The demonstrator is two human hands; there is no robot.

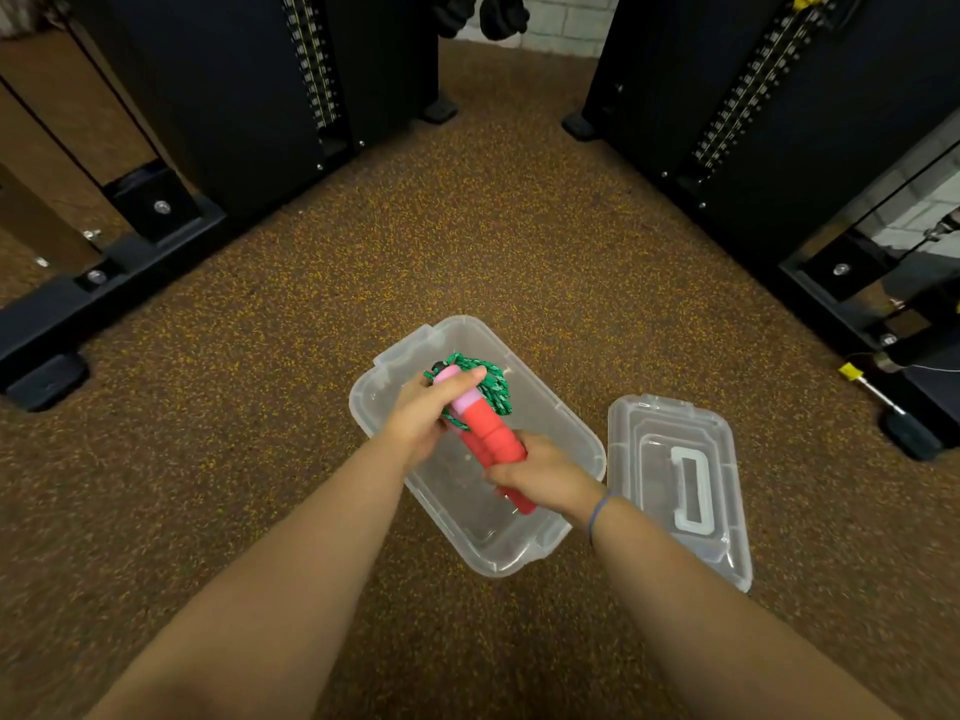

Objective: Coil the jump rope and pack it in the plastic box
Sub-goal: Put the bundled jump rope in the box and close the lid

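Note:
The jump rope has red and pink handles held side by side, with its green patterned cord bunched in loops at the far end. My left hand grips the pink ends and the cord. My right hand grips the red handles nearer me. Both hold the rope just above the open clear plastic box, which sits on the speckled brown floor. The inside of the box looks bare beneath the rope.
The box's clear lid with a white handle lies flat on the floor right of the box. Black weight machines stand at the left and right, their bases reaching toward me. Open floor lies between them.

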